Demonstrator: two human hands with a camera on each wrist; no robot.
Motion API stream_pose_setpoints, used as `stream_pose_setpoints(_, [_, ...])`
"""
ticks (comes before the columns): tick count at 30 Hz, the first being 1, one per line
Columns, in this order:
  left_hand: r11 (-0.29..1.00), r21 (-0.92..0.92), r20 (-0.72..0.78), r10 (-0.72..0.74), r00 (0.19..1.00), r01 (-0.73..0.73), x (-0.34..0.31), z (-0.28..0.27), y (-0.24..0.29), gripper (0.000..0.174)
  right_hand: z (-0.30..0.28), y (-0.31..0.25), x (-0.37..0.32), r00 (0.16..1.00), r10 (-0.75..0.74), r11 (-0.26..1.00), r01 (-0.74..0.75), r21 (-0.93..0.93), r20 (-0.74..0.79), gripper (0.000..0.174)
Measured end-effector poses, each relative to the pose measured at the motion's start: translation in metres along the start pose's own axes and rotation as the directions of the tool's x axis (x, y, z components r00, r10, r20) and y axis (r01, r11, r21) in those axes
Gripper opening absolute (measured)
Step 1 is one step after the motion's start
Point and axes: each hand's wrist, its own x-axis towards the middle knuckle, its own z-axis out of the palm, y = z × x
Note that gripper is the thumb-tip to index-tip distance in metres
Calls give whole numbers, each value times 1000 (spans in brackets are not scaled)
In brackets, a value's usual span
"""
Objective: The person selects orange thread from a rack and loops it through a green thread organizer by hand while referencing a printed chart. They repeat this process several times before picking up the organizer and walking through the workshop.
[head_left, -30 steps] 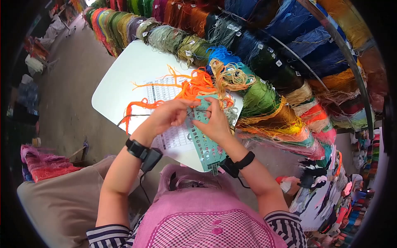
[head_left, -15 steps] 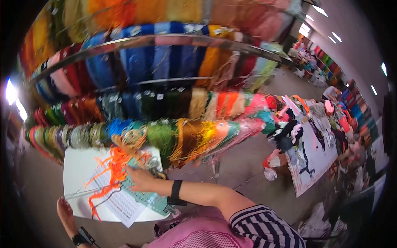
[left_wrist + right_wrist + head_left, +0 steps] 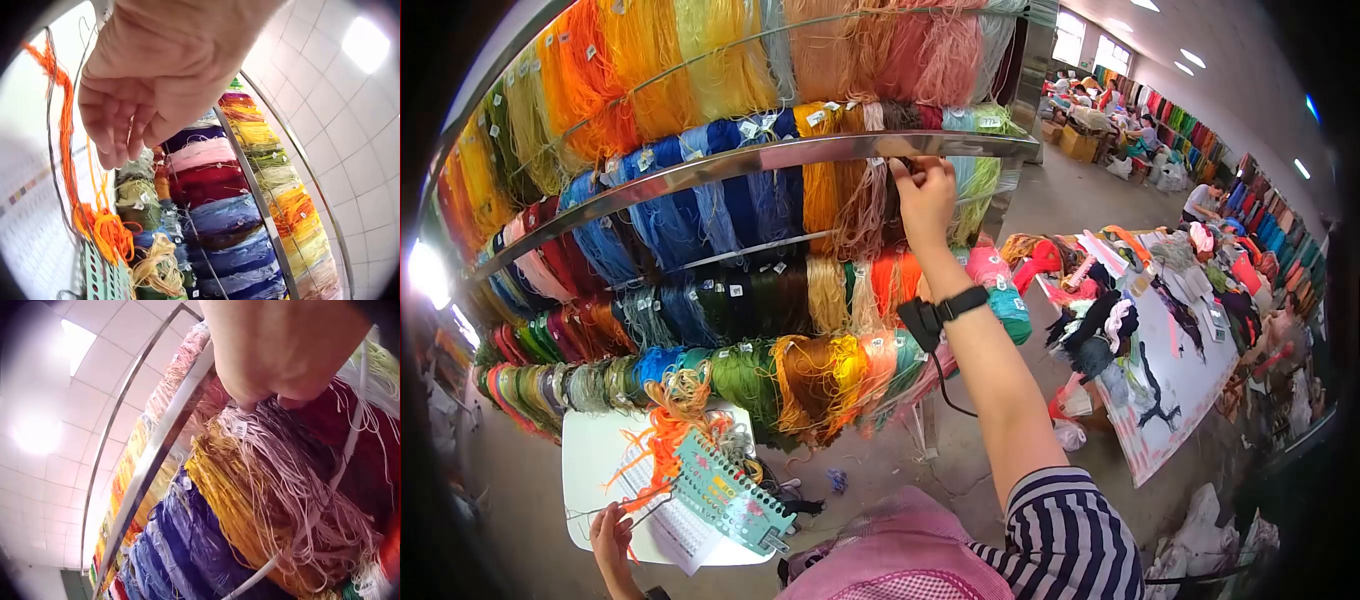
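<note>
My right hand is raised to the rack, its curled fingertips at the top of a dark brown thread skein, just under the metal rail. Beside it hangs a mauve-pink skein with a paper tag. Low at the left, my left hand is over the front of the white table, fingers curled on a dark thread. Close to that hand lie bright orange threads, a printed sheet and a teal card with punched holes.
Thread skeins in many colours hang in tiers, with a curved metal rail across their front. A beige thread bundle overlaps the lowest tier. On the right, another table carries heaped yarn. White bags lie on the floor; people work far behind.
My right hand has gone from the teal card up to the rack. My left hand has moved left and down to the table's front. The head view has swung up and right.
</note>
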Motion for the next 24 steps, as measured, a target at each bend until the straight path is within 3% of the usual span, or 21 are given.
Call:
stream_pose_setpoints(1, [1000, -1, -4, 3, 1000, -3, -5, 13, 3, 20, 5, 5, 8, 999, -43, 995, 41, -88, -12, 26])
stream_pose_setpoints(3, [1000, 24, 28, -7, 1000, 6, -14, 31, 8, 22, 13, 15, 12, 1000, 10, 1000, -10, -15, -21, 31])
stream_pose_setpoints(6, [998, 68, 16, 0, 1000, -1, -27, 42, 12, 19, 4, 19, 15, 994, 106, 992, -107, 72, 23, 25])
stream_pose_setpoints(9, [996, 90, -2, 1, 1000, -1, -36, 37, 6, 20, -11, 22, 16, 990, 79, 972, -103, 210, 120, 20])
stream_pose_setpoints(12, [995, 104, -14, 2, 1000, -1, -41, 33, 4, 22, -24, 17, 16, 972, 148, 960, -185, 209, 180, 17])
stream_pose_setpoints(15, [993, 118, -5, 1, 1000, -1, -44, 28, 1, 22, -26, 27, 18, 977, 134, 932, -182, 312, 168, 14])
stream_pose_setpoints(17, [993, 120, 14, 8, 1000, -9, -47, 30, 2, 23, -34, 24, 16, 968, 143, 940, -197, 277, 206, 15])
stream_pose_setpoints(19, [988, 151, 16, 18, 1000, -21, -51, 35, 6, 25, -36, 19, 14, 885, 297, 636, -464, 616, 359, 13])
stream_pose_setpoints(20, [989, 147, 8, 15, 1000, -16, -48, 36, 5, 25, -40, 14, 15, 828, 314, 464, -560, 686, 464, 9])
stream_pose_setpoints(22, [982, 187, 41, 10, 999, -17, -46, 34, 2, 27, -43, 5, 18, 804, 260, 471, -589, 657, 534, 16])
stream_pose_setpoints(23, [967, 246, 98, 40, 994, -63, -61, 50, 23, 28, -44, 1, 21, 778, 254, 596, -594, 540, 575, 23])
stream_pose_setpoints(24, [958, 277, 80, 57, 995, -77, -66, 57, 29, 28, -47, -3, 17, 830, 198, 804, -442, 398, 522, 26])
